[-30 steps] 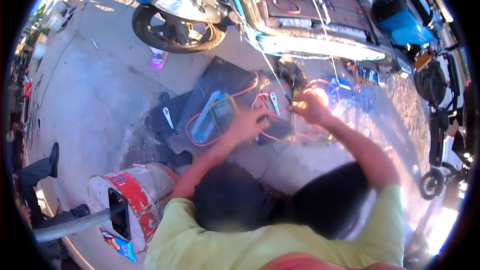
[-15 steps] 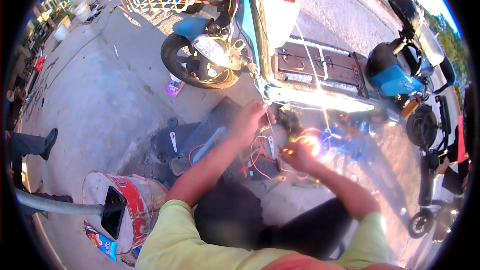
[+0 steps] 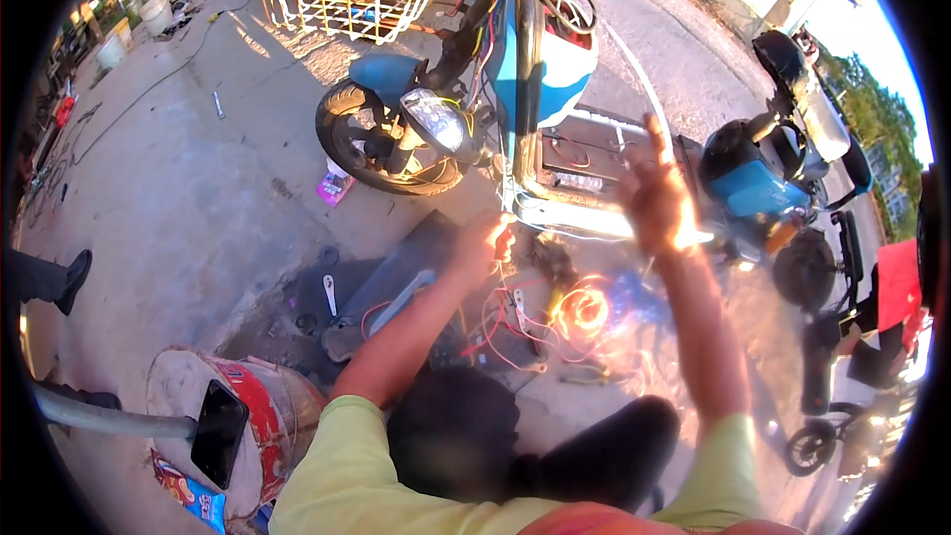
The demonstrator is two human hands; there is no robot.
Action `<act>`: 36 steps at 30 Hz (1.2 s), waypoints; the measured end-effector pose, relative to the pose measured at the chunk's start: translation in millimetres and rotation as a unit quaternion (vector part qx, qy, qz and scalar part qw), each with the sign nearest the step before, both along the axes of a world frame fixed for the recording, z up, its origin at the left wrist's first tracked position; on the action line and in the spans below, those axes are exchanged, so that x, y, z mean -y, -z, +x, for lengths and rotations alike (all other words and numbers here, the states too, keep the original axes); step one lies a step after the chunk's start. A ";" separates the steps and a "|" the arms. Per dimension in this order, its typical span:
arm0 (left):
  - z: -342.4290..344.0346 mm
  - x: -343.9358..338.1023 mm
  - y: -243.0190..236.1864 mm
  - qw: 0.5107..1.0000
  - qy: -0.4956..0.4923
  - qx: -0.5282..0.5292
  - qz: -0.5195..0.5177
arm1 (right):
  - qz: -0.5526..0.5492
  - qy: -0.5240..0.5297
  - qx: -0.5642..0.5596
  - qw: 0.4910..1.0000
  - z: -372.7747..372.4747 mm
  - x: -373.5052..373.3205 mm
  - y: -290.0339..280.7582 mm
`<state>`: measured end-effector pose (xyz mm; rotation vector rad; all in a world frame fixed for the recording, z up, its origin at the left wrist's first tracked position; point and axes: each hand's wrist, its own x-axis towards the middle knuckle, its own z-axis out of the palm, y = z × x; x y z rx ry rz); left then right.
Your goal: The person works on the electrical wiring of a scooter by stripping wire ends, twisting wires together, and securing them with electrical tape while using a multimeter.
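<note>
My left hand (image 3: 487, 246) is closed in a pinch on thin wires (image 3: 508, 183) that hang down by the steering column of a partly stripped blue scooter (image 3: 503, 59). Raised over the scooter's footboard, my right hand (image 3: 661, 200) has its fingers stretched out, somewhat blurred, beside a curved white cable (image 3: 638, 67). I cannot tell whether it touches that cable. Below the hands, red and pink wires (image 3: 492, 337) lie tangled on the ground. Glare covers the part just right of them. The headlight (image 3: 432, 121) hangs loose next to the front wheel (image 3: 342, 144).
A spanner (image 3: 330, 294) lies on a dark panel (image 3: 391, 263) left of my left arm. Near my left elbow stands a red and white bucket (image 3: 260, 416) with a phone (image 3: 219, 434) on it. Another blue scooter (image 3: 753, 178) is parked at right. Someone's shoe (image 3: 73, 280) shows at far left.
My right hand has risen from the wires near the ground to beside the white cable, its fingers straightening. My left hand has shifted slightly down and still pinches the thin wires.
</note>
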<state>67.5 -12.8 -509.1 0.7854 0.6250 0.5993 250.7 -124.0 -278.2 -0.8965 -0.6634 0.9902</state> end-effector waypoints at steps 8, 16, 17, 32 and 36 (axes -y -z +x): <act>18.4 -15.5 6.0 0.994 -0.008 0.108 0.021 | 0.113 -0.069 0.116 0.984 14.9 -66.3 -119.2; 22.3 -31.4 -15.5 0.989 -0.085 0.116 0.017 | 0.076 -0.021 0.338 0.938 -50.7 -134.9 -182.3; 22.4 -35.4 -11.4 0.985 -0.088 0.142 0.039 | 0.071 -0.018 0.378 0.923 -45.9 -143.8 -183.6; 31.2 -25.9 27.8 0.988 -0.065 0.117 0.070 | 0.237 0.148 0.437 0.855 -131.5 -117.0 -259.9; 35.0 -36.5 31.1 0.980 -0.059 0.191 -0.019 | 0.222 0.169 0.442 0.852 -133.8 -91.0 -266.8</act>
